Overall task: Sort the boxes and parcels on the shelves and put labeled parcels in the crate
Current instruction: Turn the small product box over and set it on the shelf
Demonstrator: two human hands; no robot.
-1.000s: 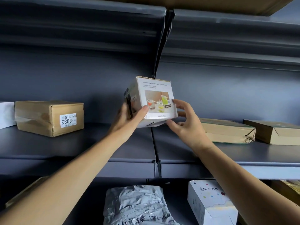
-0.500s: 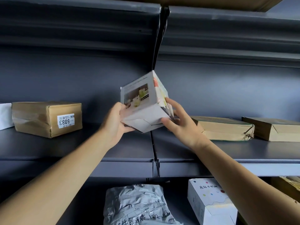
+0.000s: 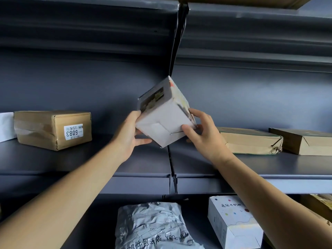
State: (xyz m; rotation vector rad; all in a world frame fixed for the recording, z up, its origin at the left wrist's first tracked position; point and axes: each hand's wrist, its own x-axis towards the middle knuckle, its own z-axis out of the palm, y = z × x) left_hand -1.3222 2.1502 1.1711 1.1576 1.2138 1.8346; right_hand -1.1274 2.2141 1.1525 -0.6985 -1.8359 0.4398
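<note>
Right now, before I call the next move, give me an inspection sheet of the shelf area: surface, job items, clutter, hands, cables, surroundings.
Surface: dark grey shelf, parcels spaced along it.
Job's things: white printed box held tilted above the shelf, plain flap face toward the camera; brown box labelled 6083 at left; flat parcel and end parcel at right; crate not in view.
Clutter: white item at the left edge, cut off.
Hands: left hand grips the box's left side; right hand grips its right side.
Cables: nothing seen.
Surroundings: silver mailer bag and dotted white box on the shelf below; upright post behind.
</note>
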